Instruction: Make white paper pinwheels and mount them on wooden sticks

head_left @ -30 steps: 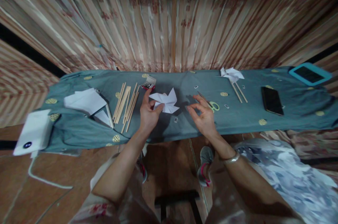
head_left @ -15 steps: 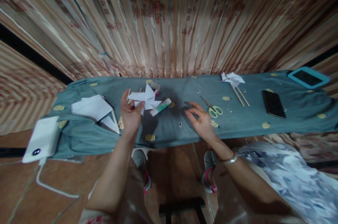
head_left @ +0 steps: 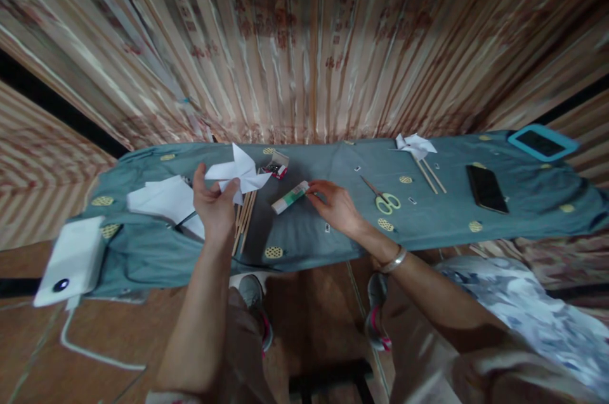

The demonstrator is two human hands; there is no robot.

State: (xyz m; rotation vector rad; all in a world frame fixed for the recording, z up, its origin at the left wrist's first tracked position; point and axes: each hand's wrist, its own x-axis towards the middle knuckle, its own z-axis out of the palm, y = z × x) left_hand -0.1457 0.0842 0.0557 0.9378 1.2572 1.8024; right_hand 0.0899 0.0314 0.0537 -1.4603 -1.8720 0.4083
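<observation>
The left hand [head_left: 215, 206] is raised above the left part of the cloth-covered table [head_left: 428, 226], thumb and fingers pinched on the near edge of a white paper pinwheel [head_left: 238, 173]; the pinwheel is held clear of the cloth, over a bundle of wooden sticks [head_left: 244, 219]; the right hand [head_left: 337, 206] lies low on the cloth, fingertips touching the right end of a glue stick [head_left: 290, 197], not yet closed around it; green-handled scissors [head_left: 384, 198] lie just right of that hand; a second pinwheel [head_left: 417, 145] on sticks lies far right, a black phone [head_left: 486, 188] beyond it.
</observation>
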